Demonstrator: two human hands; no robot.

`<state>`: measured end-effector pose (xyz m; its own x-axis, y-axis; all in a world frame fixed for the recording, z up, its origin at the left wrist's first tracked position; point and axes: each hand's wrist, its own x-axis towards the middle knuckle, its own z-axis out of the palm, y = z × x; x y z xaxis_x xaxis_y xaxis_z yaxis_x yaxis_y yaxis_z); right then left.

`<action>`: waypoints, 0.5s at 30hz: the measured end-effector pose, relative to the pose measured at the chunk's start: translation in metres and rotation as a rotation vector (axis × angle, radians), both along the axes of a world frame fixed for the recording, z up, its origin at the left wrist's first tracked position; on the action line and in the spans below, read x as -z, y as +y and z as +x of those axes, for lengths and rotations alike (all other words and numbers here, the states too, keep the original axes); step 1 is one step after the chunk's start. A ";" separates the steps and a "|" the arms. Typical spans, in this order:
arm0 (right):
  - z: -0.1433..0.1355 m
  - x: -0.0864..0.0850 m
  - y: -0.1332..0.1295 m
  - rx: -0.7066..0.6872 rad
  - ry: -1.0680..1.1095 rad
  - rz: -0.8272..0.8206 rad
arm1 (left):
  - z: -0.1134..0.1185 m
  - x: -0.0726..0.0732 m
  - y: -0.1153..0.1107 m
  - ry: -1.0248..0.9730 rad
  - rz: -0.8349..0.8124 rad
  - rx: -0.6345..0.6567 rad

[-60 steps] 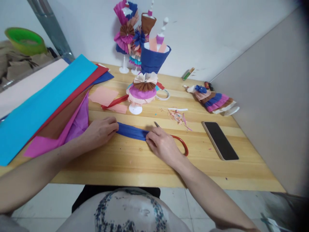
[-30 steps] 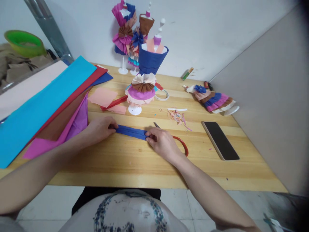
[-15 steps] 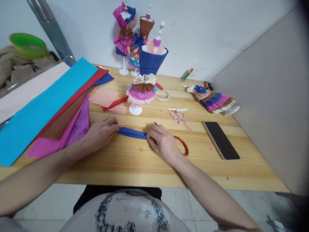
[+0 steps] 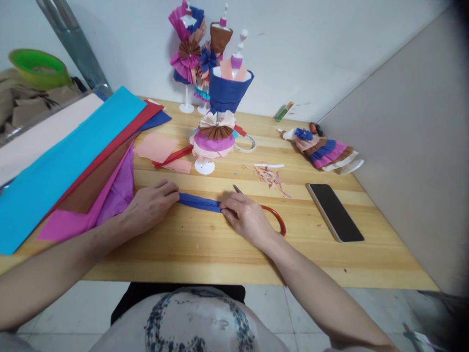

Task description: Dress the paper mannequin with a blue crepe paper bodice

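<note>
A narrow folded blue strip lies along the wooden table between my two hands. The fingers of my left hand are closed on its left end. My right hand pinches the right end with thumb and fingers. Under my right hand are red-handled scissors; a grey tip shows above the knuckles, and the rest is covered. Behind the strip stands a doll form with a blue paper bodice, a pleated fan at the waist and a pink and purple skirt.
Coloured paper sheets cover the left side. Two more dressed forms stand by the wall. A roll of tape, paper scraps, a phone and a doll form lying down are on the table.
My right hand has shifted very slightly left along the strip, and more of the scissors' grey tip shows. The view has moved a little. Both hands keep hold of the blue strip.
</note>
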<state>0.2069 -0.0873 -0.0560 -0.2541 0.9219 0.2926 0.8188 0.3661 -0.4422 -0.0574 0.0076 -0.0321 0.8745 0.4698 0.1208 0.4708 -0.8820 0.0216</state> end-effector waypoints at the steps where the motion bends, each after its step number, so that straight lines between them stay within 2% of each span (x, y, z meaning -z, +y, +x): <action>1: 0.000 0.000 0.000 0.001 -0.003 -0.006 | 0.000 0.000 0.000 0.012 0.000 0.005; 4: 0.000 0.000 0.000 0.016 -0.011 -0.025 | -0.001 -0.001 0.000 0.060 -0.014 -0.003; 7: 0.000 0.000 0.001 0.023 -0.012 -0.036 | -0.001 0.001 0.001 0.088 -0.071 -0.063; 11: 0.000 0.000 0.001 0.012 -0.021 -0.039 | 0.001 0.002 0.010 0.015 -0.241 -0.171; 15: 0.000 0.000 0.001 0.017 -0.031 -0.042 | -0.006 -0.010 0.024 0.003 -0.432 -0.244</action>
<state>0.2071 -0.0863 -0.0558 -0.2465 0.9375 0.2456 0.8382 0.3335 -0.4315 -0.0637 0.0312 -0.0218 0.7331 0.6671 -0.1326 0.6628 -0.6570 0.3593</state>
